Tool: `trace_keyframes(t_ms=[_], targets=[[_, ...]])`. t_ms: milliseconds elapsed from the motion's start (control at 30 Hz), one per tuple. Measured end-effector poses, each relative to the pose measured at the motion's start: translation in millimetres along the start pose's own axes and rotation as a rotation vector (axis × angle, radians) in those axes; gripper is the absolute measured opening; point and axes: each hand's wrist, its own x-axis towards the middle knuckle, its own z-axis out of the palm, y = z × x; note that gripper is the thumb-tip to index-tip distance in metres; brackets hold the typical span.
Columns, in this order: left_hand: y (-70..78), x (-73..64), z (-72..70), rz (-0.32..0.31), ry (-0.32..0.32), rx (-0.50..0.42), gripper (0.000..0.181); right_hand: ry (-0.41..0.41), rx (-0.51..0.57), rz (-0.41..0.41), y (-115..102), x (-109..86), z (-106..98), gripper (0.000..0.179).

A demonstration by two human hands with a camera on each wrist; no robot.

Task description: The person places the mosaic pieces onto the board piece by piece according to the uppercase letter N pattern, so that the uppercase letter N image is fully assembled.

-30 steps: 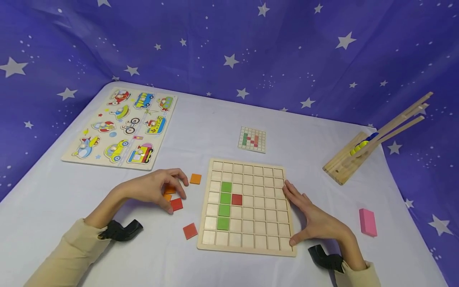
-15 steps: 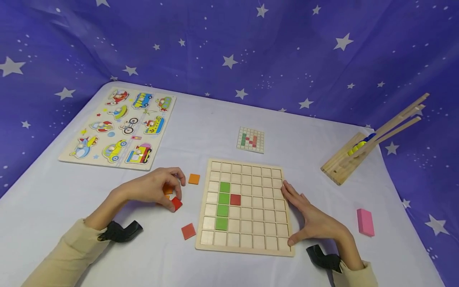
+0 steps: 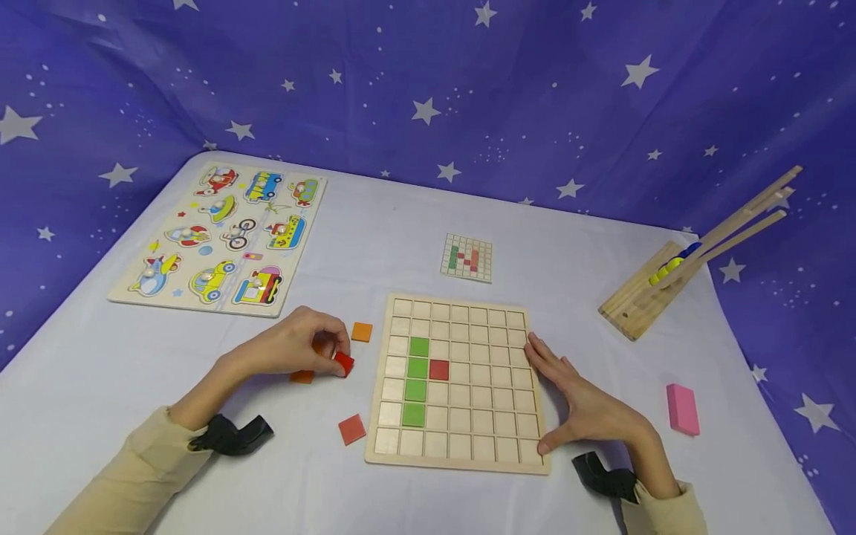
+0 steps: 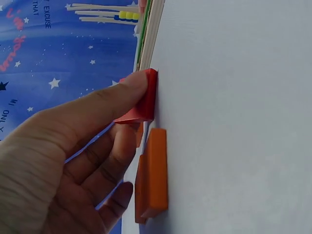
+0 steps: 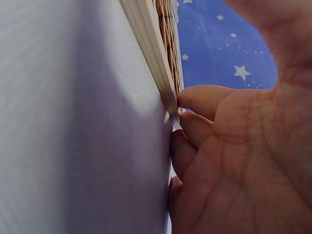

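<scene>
My left hand (image 3: 297,343) pinches a red square tile (image 4: 150,95) between thumb and fingers, left of the wooden grid board (image 3: 491,386). Under and beside that hand lie orange tiles (image 4: 156,173), partly hidden by the fingers in the head view. A loose orange tile (image 3: 362,332) and a loose red tile (image 3: 351,429) lie near the board's left edge. On the board, several green tiles (image 3: 417,368) form a column, with one red tile (image 3: 439,370) to its right. My right hand (image 3: 588,405) rests along the board's right edge, thumb and fingers spread.
Behind the board lies a small pattern card (image 3: 467,258) with coloured squares. A vehicle peg puzzle (image 3: 221,238) occupies the back left. To the right stand a wooden stand with rods and beads (image 3: 642,301) and a pink block (image 3: 683,409).
My left hand has closed on the red tile beside the orange ones and moved it slightly right, towards the board. The right hand stays at the board's edge.
</scene>
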Motion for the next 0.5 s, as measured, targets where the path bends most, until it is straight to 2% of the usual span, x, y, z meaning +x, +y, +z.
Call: trace_keyframes(t_ms=[300, 500], targets=[[-1.2, 2.0, 1.7, 0.038, 0.023, 0.037, 0.016, 0.004, -0.010, -0.011, 0.3, -0.1, -0.1, 0.135], [3.8, 4.9, 4.5, 0.043, 0.058, 0.038, 0.012, 0.005, -0.013, -0.016, 0.9, -0.1, 0.1, 0.134]])
